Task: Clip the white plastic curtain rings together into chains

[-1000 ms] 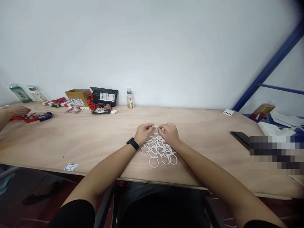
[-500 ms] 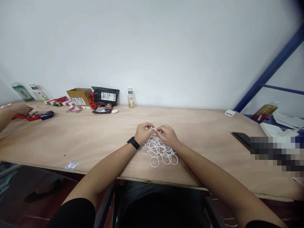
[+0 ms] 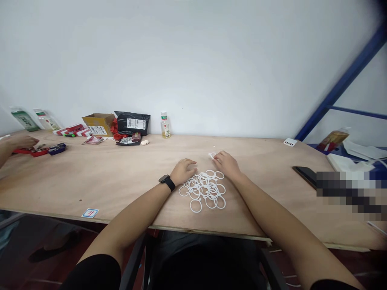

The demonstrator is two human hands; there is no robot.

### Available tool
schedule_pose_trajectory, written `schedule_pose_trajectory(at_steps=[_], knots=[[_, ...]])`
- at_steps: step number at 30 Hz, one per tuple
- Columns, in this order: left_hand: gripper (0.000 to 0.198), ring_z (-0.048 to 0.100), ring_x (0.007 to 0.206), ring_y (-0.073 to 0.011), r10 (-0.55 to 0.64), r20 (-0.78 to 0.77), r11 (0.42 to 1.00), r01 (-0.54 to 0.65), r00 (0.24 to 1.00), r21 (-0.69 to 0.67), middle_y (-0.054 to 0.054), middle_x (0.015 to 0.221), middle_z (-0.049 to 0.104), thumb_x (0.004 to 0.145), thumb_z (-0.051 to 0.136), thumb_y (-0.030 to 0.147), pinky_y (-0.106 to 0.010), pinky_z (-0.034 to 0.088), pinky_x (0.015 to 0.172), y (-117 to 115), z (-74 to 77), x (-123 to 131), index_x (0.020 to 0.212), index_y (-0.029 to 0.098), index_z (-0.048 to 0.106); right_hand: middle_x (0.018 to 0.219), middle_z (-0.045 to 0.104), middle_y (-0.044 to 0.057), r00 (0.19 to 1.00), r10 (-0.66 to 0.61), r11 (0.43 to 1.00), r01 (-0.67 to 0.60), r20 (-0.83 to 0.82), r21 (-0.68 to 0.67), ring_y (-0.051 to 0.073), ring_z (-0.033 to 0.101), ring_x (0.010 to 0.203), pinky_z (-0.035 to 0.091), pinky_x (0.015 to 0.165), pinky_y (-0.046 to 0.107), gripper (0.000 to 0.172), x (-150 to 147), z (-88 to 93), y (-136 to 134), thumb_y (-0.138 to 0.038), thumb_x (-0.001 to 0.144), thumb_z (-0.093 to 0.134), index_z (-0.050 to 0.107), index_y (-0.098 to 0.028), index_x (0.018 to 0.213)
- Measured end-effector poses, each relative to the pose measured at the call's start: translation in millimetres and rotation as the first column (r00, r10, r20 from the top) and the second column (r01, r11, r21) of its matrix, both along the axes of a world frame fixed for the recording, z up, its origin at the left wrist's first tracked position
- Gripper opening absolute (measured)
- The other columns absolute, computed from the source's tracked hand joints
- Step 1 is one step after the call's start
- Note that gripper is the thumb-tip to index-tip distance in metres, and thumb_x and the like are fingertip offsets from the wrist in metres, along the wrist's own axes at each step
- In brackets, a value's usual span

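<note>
Several white plastic rings (image 3: 196,206), each with a small clasp, lie in an overlapping pile on the wooden table before me. At the pile's far right, my right hand (image 3: 227,163) pinches another white ring (image 3: 212,155) between thumb and fingers. Part of that ring is hidden by the fingers. My left hand (image 3: 183,172), with a black watch (image 3: 167,182) on the wrist, rests at the pile's left edge. Its thumb and fingers are apart and nothing shows in them.
A clear bottle (image 3: 165,125), a black parcel bag (image 3: 133,123) and a cardboard box (image 3: 98,124) stand along the wall. A dark phone (image 3: 304,176) lies to the right. Another person's hand (image 3: 24,141) is at red and blue trays (image 3: 57,148) far left.
My hands have come apart. The right has moved right and slightly away from me with the ring, while the left has let go and opened beside the pile.
</note>
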State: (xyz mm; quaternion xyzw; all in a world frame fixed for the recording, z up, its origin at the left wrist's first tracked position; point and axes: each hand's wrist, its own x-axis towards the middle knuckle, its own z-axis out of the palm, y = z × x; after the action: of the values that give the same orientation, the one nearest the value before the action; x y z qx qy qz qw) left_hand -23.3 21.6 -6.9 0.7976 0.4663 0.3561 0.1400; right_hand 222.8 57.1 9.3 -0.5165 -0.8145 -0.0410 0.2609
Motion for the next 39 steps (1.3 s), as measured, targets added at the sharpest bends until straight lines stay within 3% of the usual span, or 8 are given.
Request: schedule_pose_trajectory(at_steps=[4,7,10,17,23,28,32,39], knots=[[0.032,0.06,0.105,-0.0235,-0.072,-0.093,0.997,0.07,0.993,-0.022,-0.009,0.109,0.068,0.082,0.062,0.034,-0.039,0.044,0.099,-1,-0.4,1,0.108,0.017,0.069,0.096,0.066,0.009,0.995,-0.097,0.992,0.096,-0.003,-0.085,0.021,0.06,0.09,0.044,0.075,0.028,0.017,14,-4.7,11,-0.029,0.085,0.057,0.07,-0.02,0.093],[0.032,0.06,0.104,-0.0237,-0.101,-0.121,0.995,0.1,0.988,-0.013,-0.009,0.108,0.068,0.083,0.061,0.037,-0.039,0.044,0.098,-3,1.5,2,0.108,0.018,0.069,0.095,0.069,0.007,0.994,0.059,0.985,-0.074,-0.094,-0.158,0.019,0.062,0.084,0.046,0.074,0.027,0.021,15,-1.8,8,-0.023,0.081,0.056,0.071,-0.019,0.094],[0.032,0.061,0.103,-0.0233,-0.116,-0.132,0.993,0.115,0.984,-0.012,-0.009,0.107,0.068,0.084,0.06,0.037,-0.038,0.043,0.098,-4,2.9,2,0.108,0.017,0.069,0.086,0.07,0.003,0.966,0.214,0.894,-0.254,-0.145,-0.369,0.015,0.061,0.07,0.046,0.064,0.025,0.025,15,3.2,-1,-0.014,0.071,0.054,0.072,-0.019,0.088],[0.032,0.061,0.104,-0.0234,-0.115,-0.122,0.993,0.112,0.986,-0.025,-0.009,0.108,0.069,0.084,0.06,0.035,-0.037,0.044,0.098,-5,4.9,2,0.109,0.017,0.069,0.068,0.066,0.0,0.947,0.248,0.803,-0.318,-0.202,-0.504,0.014,0.057,0.06,0.042,0.056,0.023,0.015,17,1.9,-5,-0.018,0.068,0.056,0.069,-0.018,0.076],[0.036,0.064,0.101,-0.0213,-0.115,0.023,0.991,0.116,0.993,-0.065,-0.009,0.109,0.07,0.086,0.058,0.031,-0.035,0.047,0.096,-10,8.4,6,0.117,0.015,0.066,0.062,0.062,-0.001,0.927,0.212,0.89,-0.314,-0.31,-0.329,0.012,0.052,0.056,0.04,0.055,0.023,0.011,2,5.6,-14,-0.022,0.073,0.056,0.066,-0.017,0.076],[0.037,0.068,0.094,-0.0206,-0.104,0.316,0.97,0.166,0.943,-0.176,-0.009,0.103,0.073,0.086,0.059,0.036,-0.032,0.053,0.087,-13,7.0,13,0.114,0.013,0.068,0.067,0.064,0.001,0.913,0.229,0.972,-0.232,-0.338,0.032,0.013,0.054,0.058,0.04,0.057,0.024,0.011,-26,9.8,-33,-0.023,0.079,0.057,0.067,-0.019,0.077],[0.034,0.069,0.089,-0.021,-0.063,0.509,0.957,0.196,0.858,-0.212,-0.009,0.098,0.075,0.082,0.064,0.039,-0.031,0.054,0.081,-14,8.6,16,0.102,0.013,0.073,0.073,0.066,0.003,0.894,0.323,0.933,-0.244,-0.31,0.265,0.014,0.057,0.062,0.043,0.06,0.026,0.011,-40,5.1,-40,-0.02,0.083,0.056,0.065,-0.02,0.076],[0.03,0.068,0.081,-0.0189,-0.048,0.603,0.963,0.196,0.796,-0.182,-0.009,0.091,0.075,0.076,0.07,0.034,-0.03,0.055,0.076,-17,14.0,17,0.095,0.012,0.074,0.076,0.068,0.003,0.884,0.398,0.873,-0.282,-0.247,0.397,0.015,0.06,0.067,0.046,0.066,0.028,0.01,-42,-1.9,-40,-0.018,0.085,0.056,0.062,-0.021,0.078]])
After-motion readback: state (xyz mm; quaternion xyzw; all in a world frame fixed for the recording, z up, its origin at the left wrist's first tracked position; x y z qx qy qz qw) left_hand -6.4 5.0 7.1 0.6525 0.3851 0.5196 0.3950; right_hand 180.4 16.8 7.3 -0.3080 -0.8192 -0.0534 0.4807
